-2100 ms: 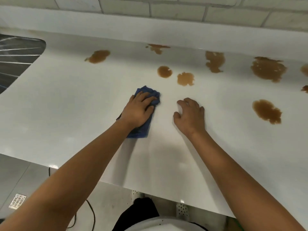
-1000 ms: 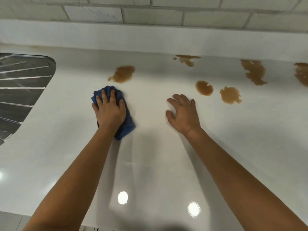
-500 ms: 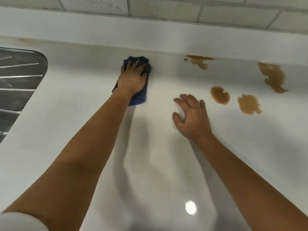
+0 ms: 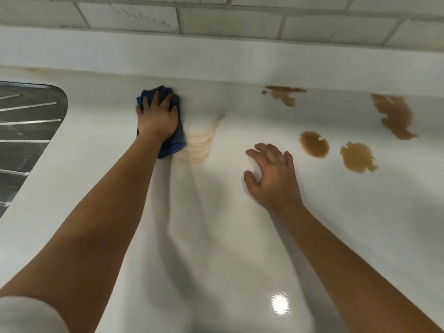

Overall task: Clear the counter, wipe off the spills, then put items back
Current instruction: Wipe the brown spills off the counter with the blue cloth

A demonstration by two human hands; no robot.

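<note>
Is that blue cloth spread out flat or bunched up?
Bunched up. The blue cloth sits in a thick wad under the left hand, which presses it on the counter; folds bulge past the fingertips and wrist.

A ridged metal drainboard [image 4: 26,131] lies beneath a tiled wall [image 4: 228,18].

Faint brown smear [image 4: 199,145] beside cloth [image 4: 171,143], seemingly from wiped spill
</note>
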